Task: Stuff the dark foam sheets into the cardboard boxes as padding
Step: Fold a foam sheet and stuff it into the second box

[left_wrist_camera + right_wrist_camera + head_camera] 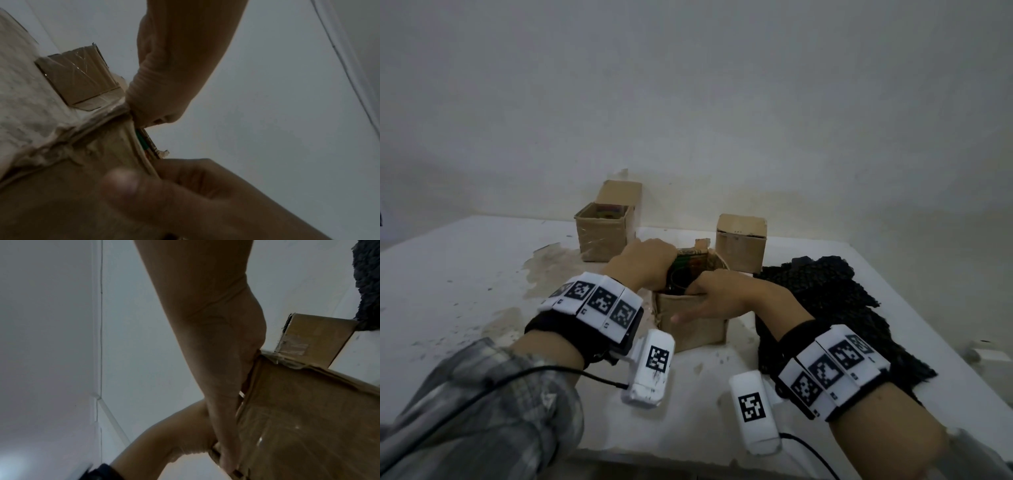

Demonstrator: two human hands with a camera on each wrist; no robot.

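The near cardboard box [698, 322] stands open in the middle of the table. Dark foam and a colourful item [688, 265] show inside it. My left hand [647, 263] grips its left wall: the thumb [123, 183] lies outside and the fingers curl over the rim into the box. My right hand [709, 296] pinches the front wall, thumb inside and fingers flat along the outer face. The fingertips inside the box are hidden. A pile of dark foam sheets [832, 308] lies just right of the box, under my right forearm.
Two more cardboard boxes stand at the back by the wall: an open one [604, 236] on the left and another [739, 245] on the right, beside the foam. The white table [465, 274] is stained left of the near box. Its front edge runs under my wrists.
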